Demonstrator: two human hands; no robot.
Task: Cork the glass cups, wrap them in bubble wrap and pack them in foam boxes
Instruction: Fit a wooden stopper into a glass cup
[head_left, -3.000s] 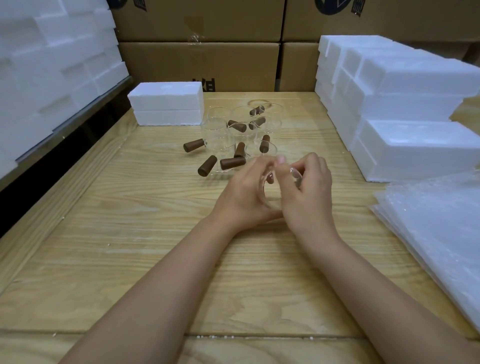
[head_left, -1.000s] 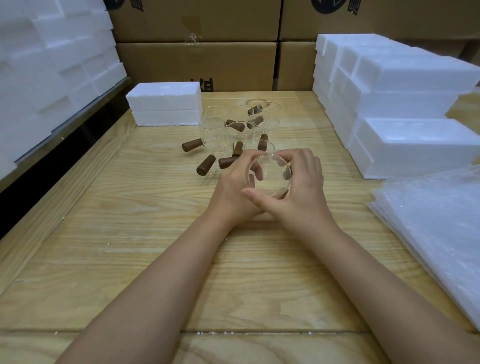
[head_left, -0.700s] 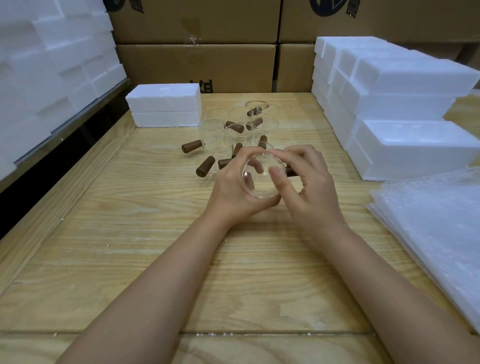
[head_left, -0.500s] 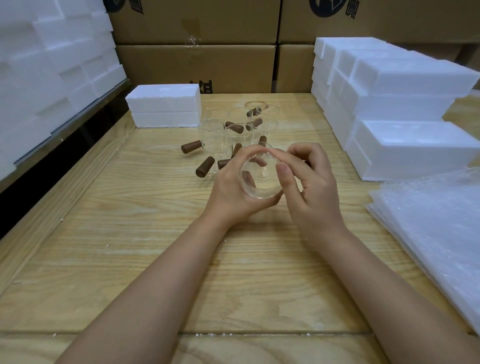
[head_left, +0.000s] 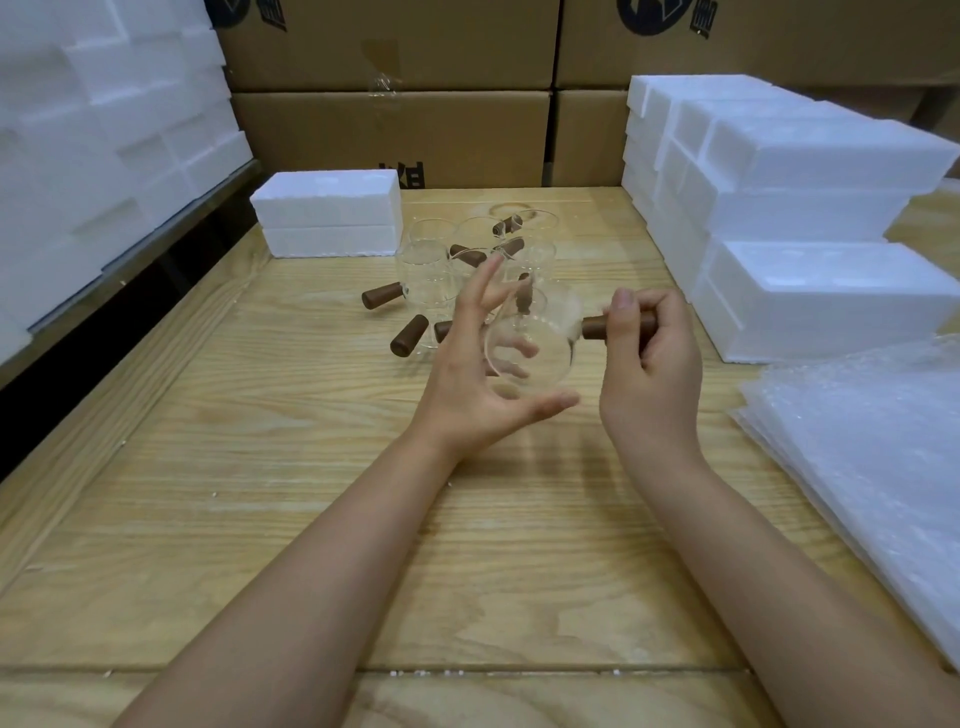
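Observation:
A clear glass cup (head_left: 540, 364) hangs tilted above the wooden table (head_left: 260, 467), between my hands. My right hand (head_left: 649, 374) is closed around a brown cork (head_left: 595, 328) that sticks out of the cup's right side. My left hand (head_left: 467, 384) is spread wide around the cup's left side, thumb under it, fingers seen through the glass and blurred. Whether it touches the cup I cannot tell. Behind stand several more glass cups (head_left: 431, 270) with corks among them. Loose corks (head_left: 409, 335) lie beside them.
A closed white foam box (head_left: 327, 213) sits at the back left. Stacked foam boxes (head_left: 831, 291) line the right side, with bubble wrap sheets (head_left: 872, 452) in front. More foam (head_left: 104, 130) fills the left shelf. Cardboard boxes (head_left: 389, 135) form the back wall.
My left hand has opened its fingers from around the cup. My right hand has shifted right and now grips the cork on the cup's side.

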